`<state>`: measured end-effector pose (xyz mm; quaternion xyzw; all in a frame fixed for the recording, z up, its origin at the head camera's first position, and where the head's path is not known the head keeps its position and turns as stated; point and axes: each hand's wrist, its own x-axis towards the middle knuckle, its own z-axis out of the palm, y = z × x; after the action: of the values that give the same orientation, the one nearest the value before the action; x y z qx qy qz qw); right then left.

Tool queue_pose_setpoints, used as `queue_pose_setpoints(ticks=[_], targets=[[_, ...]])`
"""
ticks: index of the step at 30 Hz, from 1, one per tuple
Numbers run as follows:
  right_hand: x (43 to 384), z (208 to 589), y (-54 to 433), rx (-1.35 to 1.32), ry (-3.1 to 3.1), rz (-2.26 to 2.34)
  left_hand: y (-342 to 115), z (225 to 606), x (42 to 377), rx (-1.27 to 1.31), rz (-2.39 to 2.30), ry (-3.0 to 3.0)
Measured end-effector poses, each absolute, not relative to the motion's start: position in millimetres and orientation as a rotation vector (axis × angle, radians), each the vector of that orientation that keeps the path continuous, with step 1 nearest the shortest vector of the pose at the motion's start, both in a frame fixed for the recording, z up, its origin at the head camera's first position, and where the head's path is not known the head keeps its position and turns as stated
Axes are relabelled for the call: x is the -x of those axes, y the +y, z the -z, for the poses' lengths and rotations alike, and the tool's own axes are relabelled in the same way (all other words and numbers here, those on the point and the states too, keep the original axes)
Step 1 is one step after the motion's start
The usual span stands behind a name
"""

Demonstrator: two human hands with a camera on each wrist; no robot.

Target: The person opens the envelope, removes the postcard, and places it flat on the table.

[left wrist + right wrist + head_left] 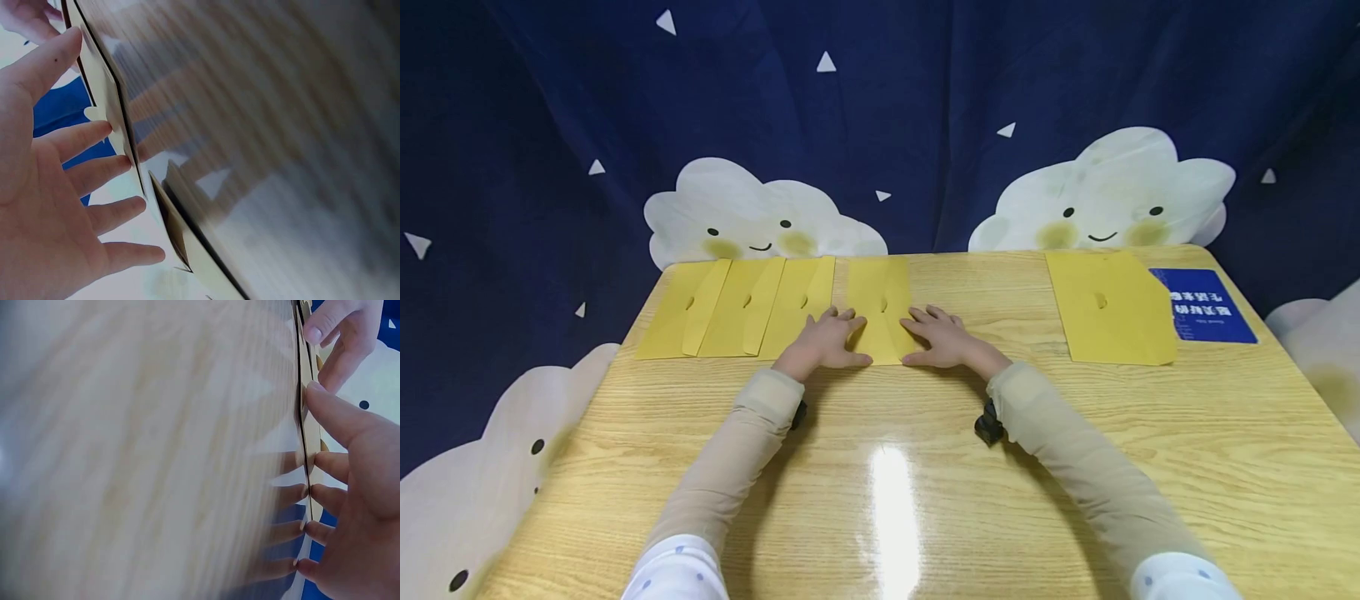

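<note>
Between my two hands a yellow paper envelope [880, 283] lies upright on the table, its flap folded over with a small half-round tab at the middle. My left hand [827, 340] is at its left edge, fingers spread and thumb on the near left corner. At the opposite edge, my right hand [946, 337] spreads its fingers in the same way, thumb by the near right corner. The left wrist view shows the left fingertips [122, 164] down at the paper. In the right wrist view the right fingertips [312, 528] meet the tabletop beside the envelope.
Three more yellow envelopes [745, 308] stand in a row at the left, side by side. On the right, a yellow envelope [1112, 321] with its flap spread out partly covers a blue card [1213, 304] with white print. A cloud-patterned blue curtain [925, 100] hangs behind the wooden table [820, 500].
</note>
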<state>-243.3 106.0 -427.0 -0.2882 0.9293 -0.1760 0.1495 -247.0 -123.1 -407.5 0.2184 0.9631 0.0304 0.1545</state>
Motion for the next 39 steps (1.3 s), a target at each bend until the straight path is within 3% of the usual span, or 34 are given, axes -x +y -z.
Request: queue_pose_setpoints(ticks=[39], targets=[[197.5, 420.9, 145.8, 0.949, 2.643, 0.498, -104.3, 404.4, 207.7, -0.839, -0.130, 2.674]])
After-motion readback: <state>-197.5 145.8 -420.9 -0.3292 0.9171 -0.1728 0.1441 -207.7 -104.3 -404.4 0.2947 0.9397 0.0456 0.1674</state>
